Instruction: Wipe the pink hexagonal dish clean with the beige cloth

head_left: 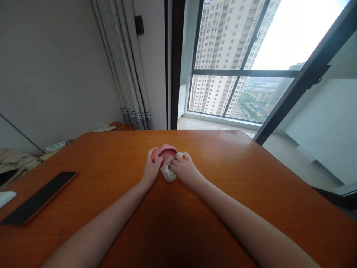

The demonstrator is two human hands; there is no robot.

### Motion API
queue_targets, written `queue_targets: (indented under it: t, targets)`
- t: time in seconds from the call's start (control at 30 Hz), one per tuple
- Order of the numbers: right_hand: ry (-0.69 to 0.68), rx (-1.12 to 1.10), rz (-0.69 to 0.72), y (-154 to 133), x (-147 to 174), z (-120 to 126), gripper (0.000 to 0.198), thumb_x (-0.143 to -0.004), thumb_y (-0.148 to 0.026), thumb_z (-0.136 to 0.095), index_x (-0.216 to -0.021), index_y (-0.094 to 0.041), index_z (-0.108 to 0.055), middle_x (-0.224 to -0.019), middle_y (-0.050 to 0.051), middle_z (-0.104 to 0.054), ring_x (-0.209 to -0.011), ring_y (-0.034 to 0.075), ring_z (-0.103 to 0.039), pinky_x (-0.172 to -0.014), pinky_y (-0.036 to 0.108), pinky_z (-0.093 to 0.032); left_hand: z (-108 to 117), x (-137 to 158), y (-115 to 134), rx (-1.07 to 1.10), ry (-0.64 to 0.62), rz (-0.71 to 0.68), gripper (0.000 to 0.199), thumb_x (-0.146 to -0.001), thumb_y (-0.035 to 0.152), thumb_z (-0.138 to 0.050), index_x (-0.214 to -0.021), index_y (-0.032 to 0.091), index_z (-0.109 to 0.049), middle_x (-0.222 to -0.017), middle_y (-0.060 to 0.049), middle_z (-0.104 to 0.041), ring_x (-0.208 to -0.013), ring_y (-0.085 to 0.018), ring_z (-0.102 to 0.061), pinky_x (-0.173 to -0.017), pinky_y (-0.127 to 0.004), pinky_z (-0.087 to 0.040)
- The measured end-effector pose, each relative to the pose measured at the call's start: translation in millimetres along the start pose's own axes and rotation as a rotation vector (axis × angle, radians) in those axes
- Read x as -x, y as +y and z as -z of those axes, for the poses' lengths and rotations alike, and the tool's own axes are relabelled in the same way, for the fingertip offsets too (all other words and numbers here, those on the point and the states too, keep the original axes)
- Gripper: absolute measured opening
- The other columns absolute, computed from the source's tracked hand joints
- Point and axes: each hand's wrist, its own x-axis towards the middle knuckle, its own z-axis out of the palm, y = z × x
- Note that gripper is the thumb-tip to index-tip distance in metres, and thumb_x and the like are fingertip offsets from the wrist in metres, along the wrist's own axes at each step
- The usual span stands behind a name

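Pink item (164, 147): lower right behind cloth (168, 174); kind unclear.
Cloth: partly under right hand (184, 169).
Left hand (150, 169): some fingertips hidden behind pink item.
White object (6, 198): cut at left.
Desk (223, 160): cropped at bottom.

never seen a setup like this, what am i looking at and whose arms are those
No machine here: those arms belong to a person working bare-handed. The one picture comes from a camera worn on that person's head, looking forward and down. The left hand holds a pink hollow item, whose exact kind I can't make out; the right hand holds a pale cloth at its opening. Below is a brown table; a dark flat slab lies on it at left, with a white object at the picture's edge.
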Motion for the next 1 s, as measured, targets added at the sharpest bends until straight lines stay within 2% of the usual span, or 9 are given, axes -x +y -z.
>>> queue_targets:
  t: [0.17,0.23,0.37,0.53,0.63,0.7,0.77,0.9,1.0]
  targets:
    - [0.064,0.0,0.021,-3.2,0.5,-3.5,0.013,-0.091,-0.018,-0.047,-0.089,-0.018,-0.06,-0.088,0.006,-0.061,-0.085,0.02,-0.046,-0.072,0.035,-0.029,-14.7,16.7,-1.2,0.18,0.019,0.061,0.059,-0.073,0.034,-0.064,-0.125,0.025,-0.037,-0.12,-0.006,-0.053,-0.108,-0.019,-0.054,-0.095,-0.033,-0.041]
    - [0.066,-0.021,0.009,-4.4,-0.1,-1.9,0.012,-0.09,-0.018,-0.048,-0.088,-0.018,-0.06,-0.088,0.006,-0.061,-0.083,0.019,-0.046,-0.073,0.034,-0.03,-16.8,17.9,-4.8,0.19,0.037,0.056,0.055,-0.074,0.033,-0.063,-0.123,0.027,-0.04,-0.126,-0.005,-0.05,-0.114,-0.019,-0.05,-0.099,-0.033,-0.038]
    - [0.036,-0.092,0.056,0.2,-0.6,2.4,0.015,-0.093,-0.021,-0.046,-0.091,-0.018,-0.06,-0.09,0.005,-0.062,-0.086,0.017,-0.047,-0.076,0.032,-0.031,-8.8,6.6,-9.9,0.121,0.042,0.023,0.037,-0.078,0.032,-0.055,-0.114,0.023,-0.05,-0.122,-0.005,-0.053,-0.117,-0.019,-0.048,-0.104,-0.035,-0.033]
    - [0.01,-0.094,0.07,12.4,2.1,1.0,0.018,-0.094,-0.023,-0.042,-0.095,-0.019,-0.059,-0.093,0.005,-0.062,-0.092,0.017,-0.047,-0.077,0.032,-0.031,0.6,-3.6,-0.3,-0.017,-0.046,-0.049,0.036,-0.074,0.023,-0.056,-0.11,0.022,-0.054,-0.119,-0.005,-0.056,-0.117,-0.021,-0.048,-0.106,-0.036,-0.03]
    - [-0.024,-0.061,0.043,12.5,2.9,-3.8,0.017,-0.094,-0.023,-0.044,-0.09,-0.018,-0.06,-0.091,0.006,-0.062,-0.09,0.019,-0.047,-0.076,0.032,-0.031,-5.0,4.5,4.4,-0.026,-0.032,-0.06,0.046,-0.071,0.024,-0.061,-0.115,0.021,-0.05,-0.124,-0.006,-0.052,-0.12,-0.022,-0.046,-0.107,-0.036,-0.03]
    - [-0.021,-0.066,0.029,8.2,2.7,-6.6,0.014,-0.092,-0.022,-0.046,-0.092,-0.018,-0.06,-0.093,0.006,-0.062,-0.09,0.019,-0.046,-0.075,0.032,-0.032,-11.0,12.8,2.9,0.04,0.001,-0.039,0.059,-0.07,0.026,-0.065,-0.125,0.023,-0.041,-0.131,-0.007,-0.046,-0.122,-0.021,-0.044,-0.106,-0.035,-0.031]
    - [0.002,-0.089,0.01,1.9,2.0,-7.7,0.013,-0.091,-0.022,-0.049,-0.096,-0.017,-0.06,-0.096,0.006,-0.062,-0.092,0.019,-0.046,-0.076,0.032,-0.032,-15.3,18.3,-1.5,0.124,0.023,0.0,0.064,-0.072,0.029,-0.065,-0.129,0.026,-0.035,-0.133,-0.006,-0.045,-0.121,-0.02,-0.046,-0.104,-0.034,-0.034]
    - [0.01,-0.161,0.007,-4.2,0.3,-4.5,0.013,-0.091,-0.021,-0.049,-0.099,-0.018,-0.059,-0.098,0.005,-0.061,-0.092,0.018,-0.047,-0.078,0.031,-0.034,-12.3,10.9,-8.9,0.136,0.06,0.083,0.043,-0.077,0.031,-0.059,-0.117,0.024,-0.046,-0.115,-0.005,-0.056,-0.107,-0.02,-0.054,-0.099,-0.035,-0.039]
    - [0.002,-0.175,0.056,4.2,1.4,-2.5,0.015,-0.092,-0.023,-0.048,-0.103,-0.019,-0.058,-0.1,0.004,-0.06,-0.093,0.017,-0.047,-0.078,0.03,-0.034,-4.0,-2.5,-5.9,0.028,0.032,0.009,0.038,-0.075,0.027,-0.059,-0.112,0.022,-0.052,-0.115,-0.005,-0.058,-0.111,-0.021,-0.052,-0.103,-0.036,-0.035]
